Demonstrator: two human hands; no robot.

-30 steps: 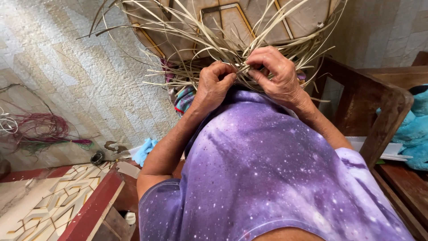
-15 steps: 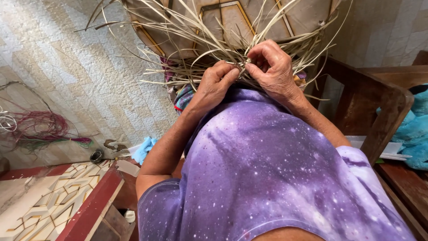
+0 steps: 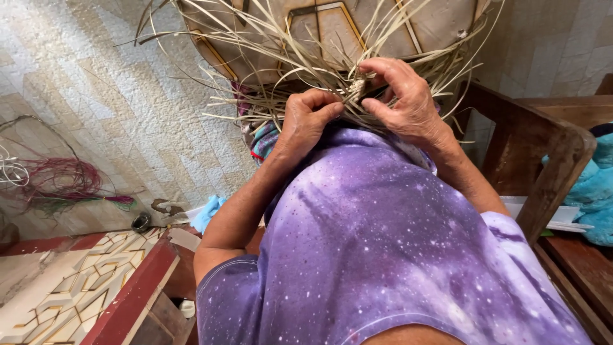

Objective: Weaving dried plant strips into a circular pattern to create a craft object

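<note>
My left hand (image 3: 308, 121) and my right hand (image 3: 402, 99) meet above my lap, both pinching thin pale straw strips (image 3: 287, 57) that fan out in many directions. Between the fingertips sits a small woven knot of the strips (image 3: 356, 86). The left hand is curled into a fist around strands; the right thumb and forefinger grip the knot from the right. Behind the strips lies a round tan woven piece (image 3: 383, 25) with yellow and dark lines. My purple speckled shirt (image 3: 383, 243) hides my lap.
A wooden chair armrest (image 3: 543, 140) rises at the right, with turquoise cloth (image 3: 597, 185) beyond it. Pink and green strands (image 3: 57, 185) lie on the tiled floor at left. A blue cloth (image 3: 207, 211) and a small dark round object (image 3: 140, 222) sit by the red step (image 3: 128, 294).
Both hands stay on the knot. The right fingers have shifted slightly along the strands; the left fist has closed a little tighter.
</note>
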